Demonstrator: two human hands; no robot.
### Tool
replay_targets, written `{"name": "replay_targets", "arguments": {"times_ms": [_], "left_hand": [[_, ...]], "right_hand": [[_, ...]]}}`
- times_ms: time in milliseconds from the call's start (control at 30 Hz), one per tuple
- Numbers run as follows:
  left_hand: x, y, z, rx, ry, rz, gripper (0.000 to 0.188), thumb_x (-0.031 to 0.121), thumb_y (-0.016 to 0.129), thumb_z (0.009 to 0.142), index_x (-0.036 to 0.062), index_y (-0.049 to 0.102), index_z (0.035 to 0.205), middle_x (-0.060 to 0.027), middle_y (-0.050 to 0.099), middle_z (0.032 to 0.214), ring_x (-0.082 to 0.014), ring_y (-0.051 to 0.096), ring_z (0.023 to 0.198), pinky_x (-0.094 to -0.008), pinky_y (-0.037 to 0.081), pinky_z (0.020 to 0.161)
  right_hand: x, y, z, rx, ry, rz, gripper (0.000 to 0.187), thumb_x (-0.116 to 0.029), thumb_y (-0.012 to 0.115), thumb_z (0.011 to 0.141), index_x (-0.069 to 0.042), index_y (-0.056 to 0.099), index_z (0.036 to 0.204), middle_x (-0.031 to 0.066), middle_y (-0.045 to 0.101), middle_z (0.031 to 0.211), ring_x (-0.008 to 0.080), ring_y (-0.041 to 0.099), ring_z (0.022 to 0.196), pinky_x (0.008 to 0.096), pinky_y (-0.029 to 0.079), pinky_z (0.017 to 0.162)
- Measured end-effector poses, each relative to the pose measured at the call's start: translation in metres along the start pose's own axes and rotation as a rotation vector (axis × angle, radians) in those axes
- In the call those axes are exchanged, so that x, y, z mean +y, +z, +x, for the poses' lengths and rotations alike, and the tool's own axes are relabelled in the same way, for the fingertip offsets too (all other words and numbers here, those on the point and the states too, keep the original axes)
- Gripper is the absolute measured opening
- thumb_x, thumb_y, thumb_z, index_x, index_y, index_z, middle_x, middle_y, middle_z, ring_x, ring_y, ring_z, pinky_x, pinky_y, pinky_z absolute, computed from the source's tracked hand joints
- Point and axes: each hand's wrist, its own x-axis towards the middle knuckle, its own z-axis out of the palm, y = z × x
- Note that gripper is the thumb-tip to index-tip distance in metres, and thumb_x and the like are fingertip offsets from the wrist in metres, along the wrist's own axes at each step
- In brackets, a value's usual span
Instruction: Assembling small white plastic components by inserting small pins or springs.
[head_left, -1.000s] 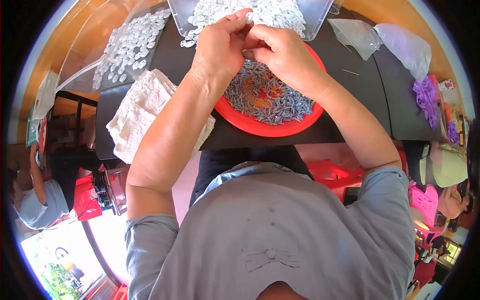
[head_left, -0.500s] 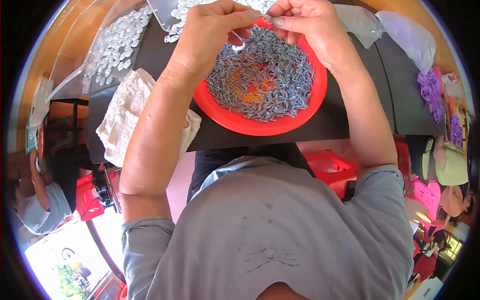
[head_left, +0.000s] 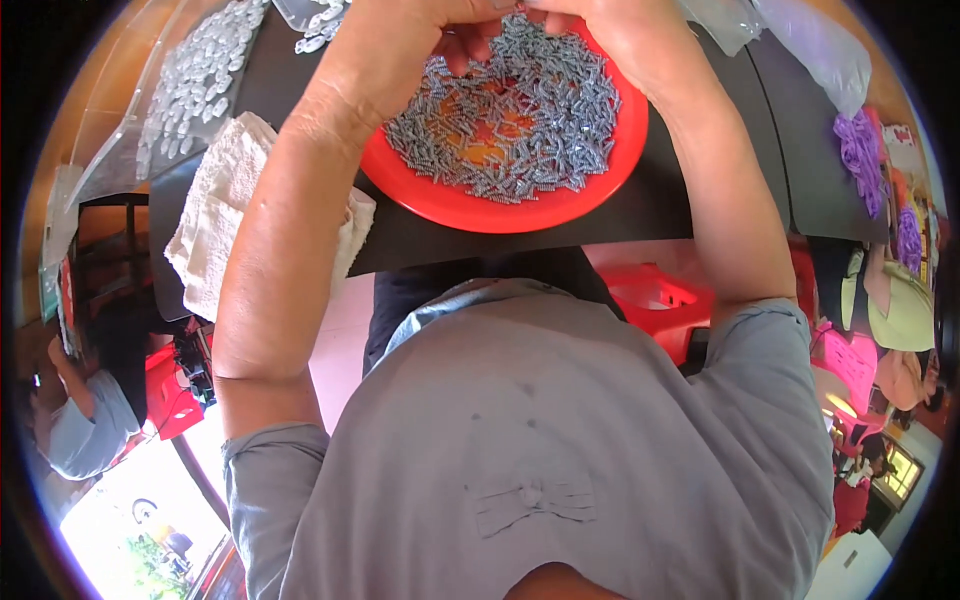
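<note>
Pieces (head_left: 575, 135) small, grey and slender

"Where do we get our strongest light?"

"Lower left, where we see a bright opening (head_left: 150, 515) bleached nearly white, its detail washed out."

"And over the table (head_left: 735, 190)?"

"We have fairly bright light there; small glints speckle the grey pieces (head_left: 570, 115) in the red basin (head_left: 515, 218). At far left, beneath the table, we meet deep shadow."

"Is our focus good?"

"We can make out creases on the grey shirt (head_left: 600, 420), but the outer rim looks soft. Fisheye curvature stretches and bends it, and purple fringing borders the black corners."
</note>
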Motion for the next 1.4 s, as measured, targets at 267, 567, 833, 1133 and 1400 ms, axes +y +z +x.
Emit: {"name": "replay_targets", "arguments": {"times_ms": [267,567,833,1133,1400], "left_hand": [[-0.006,-0.012,0.004,-0.056,-0.138,-0.281,0.013,0.011,0.057,0.091,0.0004,0.063,0.087,-0.0065,0.061,0.073,-0.0163,0.057,0.061,-0.0279,0.044,0.053],[-0.011,-0.017,0.007,-0.200,-0.202,-0.510,0.012,0.012,0.058,0.091,0.0027,0.063,0.087,-0.0054,0.062,0.074,-0.0163,0.057,0.064,-0.0274,0.044,0.055],[-0.011,-0.004,0.005,-0.029,0.006,-0.332,0.012,0.013,0.060,0.093,0.0029,0.063,0.087,-0.0044,0.062,0.074,-0.0154,0.056,0.064,-0.0266,0.043,0.056],[-0.011,0.007,0.000,0.117,0.097,-0.294,0.012,0.012,0.060,0.094,0.0023,0.064,0.088,-0.0048,0.062,0.075,-0.0141,0.055,0.063,-0.0261,0.042,0.058],[-0.007,-0.001,0.000,0.232,0.107,-0.358,0.010,0.007,0.056,0.093,0.0001,0.061,0.089,-0.0079,0.062,0.075,-0.0171,0.056,0.065,-0.0286,0.045,0.059]], "right_hand": [[0.013,-0.001,-0.001,-0.041,-0.205,-0.068,0.008,0.005,0.059,0.085,0.005,0.061,0.094,0.0054,0.063,0.081,0.0116,0.060,0.070,0.0249,0.049,0.064],[0.011,-0.005,-0.001,-0.062,-0.321,-0.422,0.006,0.003,0.061,0.087,0.004,0.062,0.092,0.0084,0.065,0.082,0.0136,0.063,0.073,0.0260,0.051,0.064],[0.003,0.009,-0.003,0.146,0.045,0.075,0.013,-0.006,0.060,0.091,0.001,0.065,0.082,0.0043,0.063,0.070,0.0101,0.057,0.059,0.0204,0.043,0.053],[0.004,0.013,-0.002,0.143,0.120,0.217,0.012,-0.005,0.060,0.090,0.001,0.065,0.080,0.0037,0.061,0.067,0.0095,0.053,0.056,0.0210,0.041,0.051],[0.007,-0.002,0.000,0.020,-0.124,-0.549,0.008,-0.006,0.064,0.083,0.002,0.067,0.082,0.0136,0.063,0.067,0.0205,0.062,0.062,0.0321,0.048,0.059]]}}
